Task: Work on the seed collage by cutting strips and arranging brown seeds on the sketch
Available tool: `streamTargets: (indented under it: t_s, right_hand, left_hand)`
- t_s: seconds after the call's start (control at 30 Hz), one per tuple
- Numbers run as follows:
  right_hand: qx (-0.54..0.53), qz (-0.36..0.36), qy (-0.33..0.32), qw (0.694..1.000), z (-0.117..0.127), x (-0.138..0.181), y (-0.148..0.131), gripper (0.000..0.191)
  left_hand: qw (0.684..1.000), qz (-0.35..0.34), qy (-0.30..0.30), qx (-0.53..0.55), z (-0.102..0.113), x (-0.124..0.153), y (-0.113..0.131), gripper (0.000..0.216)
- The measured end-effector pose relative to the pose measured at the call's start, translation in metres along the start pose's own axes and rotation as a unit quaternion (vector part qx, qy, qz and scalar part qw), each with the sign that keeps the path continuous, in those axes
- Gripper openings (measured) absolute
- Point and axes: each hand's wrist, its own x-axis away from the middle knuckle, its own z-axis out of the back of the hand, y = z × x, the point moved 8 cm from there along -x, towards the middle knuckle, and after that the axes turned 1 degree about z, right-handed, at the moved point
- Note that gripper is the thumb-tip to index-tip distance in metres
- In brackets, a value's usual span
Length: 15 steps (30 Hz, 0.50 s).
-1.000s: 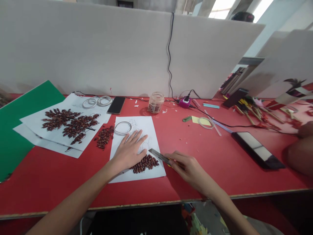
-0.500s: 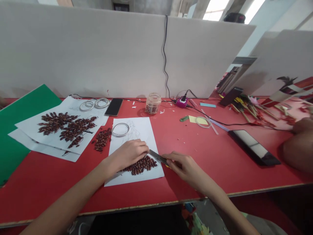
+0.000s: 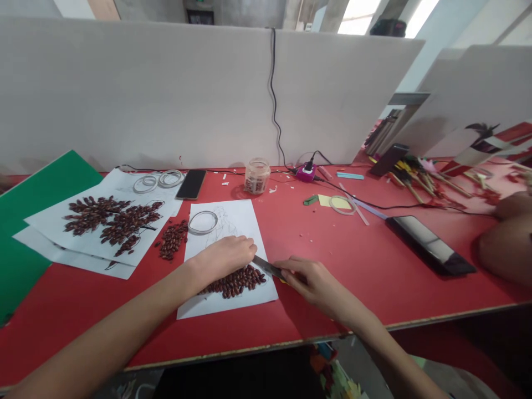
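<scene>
left hand [image 3: 226,256] lower centre: fingers curled together over seeds [image 3: 236,281] on sheet [image 3: 245,221] | right hand [image 3: 310,280]: pinches metal blade [image 3: 266,267]

Both bare arms reach forward, hands nearly meeting.
The left hand [image 3: 226,256] lies knuckles-up with its fingers curled under, forearm coming from lower left. The right hand [image 3: 310,280] is just beside it, fingers pinched together, wrist angled from lower right.

A red-topped table [image 3: 353,266] is backed by grey partition boards [image 3: 145,94], with a black cable [image 3: 272,100] hung down the seam between two of them. More partitions [image 3: 477,94] are set at an angle on the right, and daylight is admitted through bright openings [image 3: 361,8] above.
</scene>
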Motion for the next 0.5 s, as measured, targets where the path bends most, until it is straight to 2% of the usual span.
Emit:
streamTargets:
  t_s: [0.17, 0.37, 0.5]
  right_hand:
    - [0.001, 0.008, 0.003, 1.000, 0.000, -0.001, 0.001, 0.031]
    - [-0.002, 0.014, 0.009, 1.000, 0.000, 0.000, 0.002, 0.032]
    - [-0.002, 0.008, 0.007, 1.000, 0.000, 0.000, 0.002, 0.033]
  left_hand:
    - [1.000, -0.009, -0.007, 0.019, -0.005, 0.005, -0.005, 0.021]
    - [0.992, -0.012, 0.035, 0.120, -0.008, 0.011, -0.017, 0.016]
    - [0.994, -0.010, 0.043, 0.104, -0.005, 0.009, -0.015, 0.019]
